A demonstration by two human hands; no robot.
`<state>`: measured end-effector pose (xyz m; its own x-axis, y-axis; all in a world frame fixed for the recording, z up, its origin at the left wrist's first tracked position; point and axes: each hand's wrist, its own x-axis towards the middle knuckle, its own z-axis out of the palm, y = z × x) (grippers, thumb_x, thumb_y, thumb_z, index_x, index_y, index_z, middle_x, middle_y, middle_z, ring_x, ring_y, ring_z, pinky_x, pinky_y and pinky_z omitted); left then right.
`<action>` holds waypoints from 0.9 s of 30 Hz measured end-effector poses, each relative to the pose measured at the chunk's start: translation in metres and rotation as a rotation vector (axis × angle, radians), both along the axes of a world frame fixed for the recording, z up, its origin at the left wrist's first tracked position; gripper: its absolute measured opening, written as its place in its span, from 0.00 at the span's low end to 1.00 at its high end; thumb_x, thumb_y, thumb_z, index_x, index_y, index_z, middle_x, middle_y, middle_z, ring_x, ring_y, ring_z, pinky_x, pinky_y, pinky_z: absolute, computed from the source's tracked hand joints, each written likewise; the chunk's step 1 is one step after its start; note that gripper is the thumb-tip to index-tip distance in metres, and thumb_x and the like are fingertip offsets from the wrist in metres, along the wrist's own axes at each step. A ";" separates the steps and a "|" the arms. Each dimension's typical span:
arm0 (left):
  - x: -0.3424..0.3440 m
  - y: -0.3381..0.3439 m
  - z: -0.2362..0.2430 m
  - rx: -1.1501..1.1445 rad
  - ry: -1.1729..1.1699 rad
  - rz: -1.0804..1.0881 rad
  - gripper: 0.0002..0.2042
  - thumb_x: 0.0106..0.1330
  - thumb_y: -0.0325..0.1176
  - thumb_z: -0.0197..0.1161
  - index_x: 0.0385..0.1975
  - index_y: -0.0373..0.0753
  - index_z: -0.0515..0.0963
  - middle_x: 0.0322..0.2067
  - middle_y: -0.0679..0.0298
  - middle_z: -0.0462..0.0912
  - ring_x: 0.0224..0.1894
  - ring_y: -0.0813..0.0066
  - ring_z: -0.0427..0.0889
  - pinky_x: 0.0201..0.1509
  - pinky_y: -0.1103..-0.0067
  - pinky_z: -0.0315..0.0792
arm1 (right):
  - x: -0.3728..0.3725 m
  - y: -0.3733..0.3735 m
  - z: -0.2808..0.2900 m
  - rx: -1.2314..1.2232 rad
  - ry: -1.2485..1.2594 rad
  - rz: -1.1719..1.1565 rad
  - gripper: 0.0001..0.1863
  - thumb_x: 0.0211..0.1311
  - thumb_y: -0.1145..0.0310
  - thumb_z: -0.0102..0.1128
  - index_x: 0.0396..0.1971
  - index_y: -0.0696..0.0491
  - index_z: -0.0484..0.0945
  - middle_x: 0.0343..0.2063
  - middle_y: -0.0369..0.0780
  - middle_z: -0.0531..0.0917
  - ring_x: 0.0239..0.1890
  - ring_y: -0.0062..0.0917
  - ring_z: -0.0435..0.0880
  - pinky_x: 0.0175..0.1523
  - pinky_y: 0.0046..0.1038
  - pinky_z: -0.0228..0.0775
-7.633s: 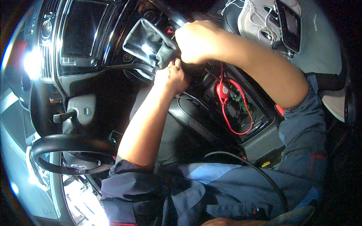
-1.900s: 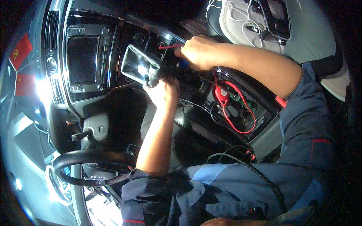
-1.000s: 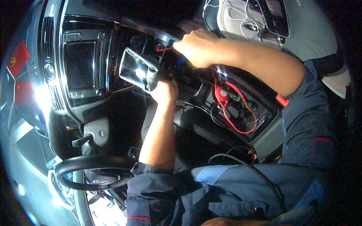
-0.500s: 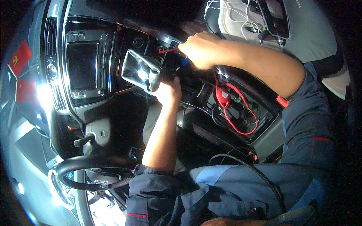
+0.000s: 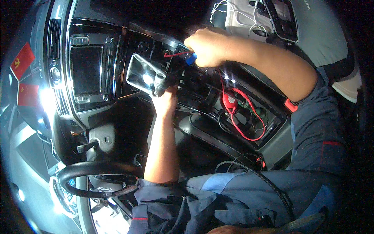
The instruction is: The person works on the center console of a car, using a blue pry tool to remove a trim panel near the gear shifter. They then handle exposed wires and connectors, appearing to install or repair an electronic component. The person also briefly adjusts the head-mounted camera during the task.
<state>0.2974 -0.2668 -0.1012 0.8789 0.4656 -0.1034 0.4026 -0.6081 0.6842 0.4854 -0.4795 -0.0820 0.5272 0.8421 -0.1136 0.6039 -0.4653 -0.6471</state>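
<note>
My left hand (image 5: 165,99) reaches under the lower right edge of the loosened dark leather gear-lever boot (image 5: 146,74), its fingertips hidden by the boot. My right hand (image 5: 208,48) is higher and to the right, fingers curled at a dark opening in the centre console beside a small blue piece (image 5: 191,58) and a thin red wire (image 5: 175,54); what those fingers grip is hidden. Farther back, a red round object (image 5: 230,100) with a looped red cord lies in the console tray (image 5: 272,130), among other dark cables.
A car screen (image 5: 87,69) is at left, the steering wheel (image 5: 72,171) below it. A black braided cable (image 5: 272,187) crosses my dark workwear. On the grey passenger seat (image 5: 319,39) at upper right lie a dark device (image 5: 284,17) and white cables (image 5: 233,9).
My right hand has risen slightly over the last half second, showing more of the blue piece. My left hand has shifted a little leftward, still at the boot.
</note>
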 end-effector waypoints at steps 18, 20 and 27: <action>0.020 -0.031 -0.002 -1.206 -0.050 0.392 0.27 0.61 0.16 0.62 0.62 0.43 0.74 0.33 0.70 0.76 0.28 0.80 0.70 0.34 0.78 0.69 | 0.009 0.001 -0.015 0.040 -0.008 -0.033 0.16 0.49 0.66 0.70 0.37 0.59 0.84 0.37 0.52 0.88 0.45 0.48 0.88 0.51 0.44 0.80; 0.024 -0.031 -0.004 -1.240 -0.052 0.375 0.28 0.60 0.17 0.62 0.62 0.43 0.73 0.34 0.69 0.76 0.29 0.80 0.70 0.35 0.79 0.69 | 0.009 0.002 -0.015 0.042 -0.012 -0.023 0.17 0.48 0.66 0.71 0.37 0.59 0.84 0.37 0.52 0.88 0.44 0.48 0.88 0.51 0.44 0.80; 0.020 -0.028 -0.005 -1.275 -0.037 0.303 0.25 0.61 0.22 0.66 0.60 0.41 0.74 0.33 0.66 0.79 0.29 0.79 0.72 0.33 0.79 0.71 | 0.011 -0.003 -0.012 0.030 -0.018 -0.004 0.16 0.46 0.66 0.72 0.35 0.59 0.84 0.35 0.52 0.88 0.43 0.48 0.88 0.49 0.44 0.80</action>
<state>0.3178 -0.2953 -0.1066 0.7692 0.2373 -0.5933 0.3767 0.5815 0.7211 0.4968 -0.4829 -0.0939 0.5320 0.8431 -0.0788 0.6137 -0.4480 -0.6501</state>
